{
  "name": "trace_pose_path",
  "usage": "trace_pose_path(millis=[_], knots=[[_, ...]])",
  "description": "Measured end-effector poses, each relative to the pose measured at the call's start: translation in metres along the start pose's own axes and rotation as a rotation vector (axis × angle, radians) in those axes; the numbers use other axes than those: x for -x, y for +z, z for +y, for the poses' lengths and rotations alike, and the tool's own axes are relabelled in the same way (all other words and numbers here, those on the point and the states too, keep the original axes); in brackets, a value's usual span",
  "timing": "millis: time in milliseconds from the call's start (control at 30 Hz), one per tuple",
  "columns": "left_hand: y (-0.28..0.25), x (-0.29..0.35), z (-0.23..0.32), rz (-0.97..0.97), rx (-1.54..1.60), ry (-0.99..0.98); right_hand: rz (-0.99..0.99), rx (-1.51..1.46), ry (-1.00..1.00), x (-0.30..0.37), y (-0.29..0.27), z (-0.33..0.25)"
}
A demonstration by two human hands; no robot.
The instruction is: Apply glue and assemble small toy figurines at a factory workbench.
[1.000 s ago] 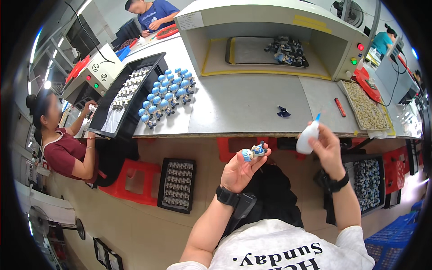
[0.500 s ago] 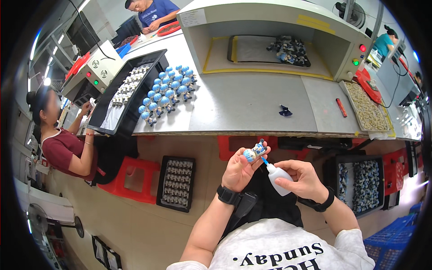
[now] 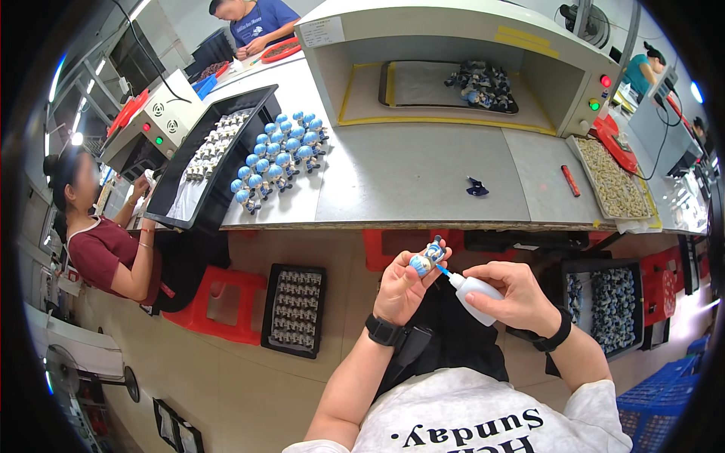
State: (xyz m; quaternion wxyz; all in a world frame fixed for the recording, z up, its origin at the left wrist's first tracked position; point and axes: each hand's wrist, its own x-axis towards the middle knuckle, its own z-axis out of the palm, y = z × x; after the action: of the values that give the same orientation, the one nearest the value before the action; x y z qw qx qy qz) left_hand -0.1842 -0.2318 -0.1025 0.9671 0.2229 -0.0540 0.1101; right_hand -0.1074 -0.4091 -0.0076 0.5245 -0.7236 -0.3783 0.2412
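L hand (image 3: 400, 293): fingers closed on small blue-headed figurine (image 3: 426, 259), above lap, just off front edge of tabletop (image 3: 411, 177).
Figurine: lies aslant in L hand, blue cap twd wearer, feet pointing up & away.
R hand (image 3: 519, 297): grips white squeeze bottle (image 3: 477, 299), tilted, blue nozzle (image 3: 445, 272) up-left.
Nozzle/figurine gap: tip right at figurine's R side; contact n/c, can't tell.
Figurine group (image 3: 281, 157): blue-capped, stdg close tog. on L part of tabletop.
Black tray (image 3: 214, 192): beside group, w/ rows of white pcs (image 3: 219, 147).
Box unit (image 3: 434, 26): cream, open front, rear of tabletop; inside, lined tray (image 3: 419, 84) w/ heap of dark & blue pcs (image 3: 483, 84) at R.
Loose items: dark pc (image 3: 476, 187) near front edge; red pen-like item (image 3: 570, 181) to its R.
R end: shallow tray of pale pcs (image 3: 615, 181).
Co-worker (image 3: 113, 257): seated L, maroon top, hands raised beyond black tray.
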Motion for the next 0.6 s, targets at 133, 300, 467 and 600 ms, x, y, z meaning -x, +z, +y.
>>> trace_pose_path(millis=[133,300,467,600], knots=[[-0.001,0.001,0.000,0.003,-0.019,0.005,-0.010,0.038,-0.013,-0.002,-0.001,-0.001],[0.000,0.002,0.000,0.009,-0.035,0.008,-0.014,0.066,0.003,-0.003,-0.002,-0.005],[0.000,0.002,0.000,0.008,-0.038,0.011,-0.025,0.074,0.010,-0.004,-0.002,-0.008],[-0.001,0.003,-0.001,0.005,-0.033,0.008,-0.025,0.079,0.012,-0.004,-0.002,-0.010]])
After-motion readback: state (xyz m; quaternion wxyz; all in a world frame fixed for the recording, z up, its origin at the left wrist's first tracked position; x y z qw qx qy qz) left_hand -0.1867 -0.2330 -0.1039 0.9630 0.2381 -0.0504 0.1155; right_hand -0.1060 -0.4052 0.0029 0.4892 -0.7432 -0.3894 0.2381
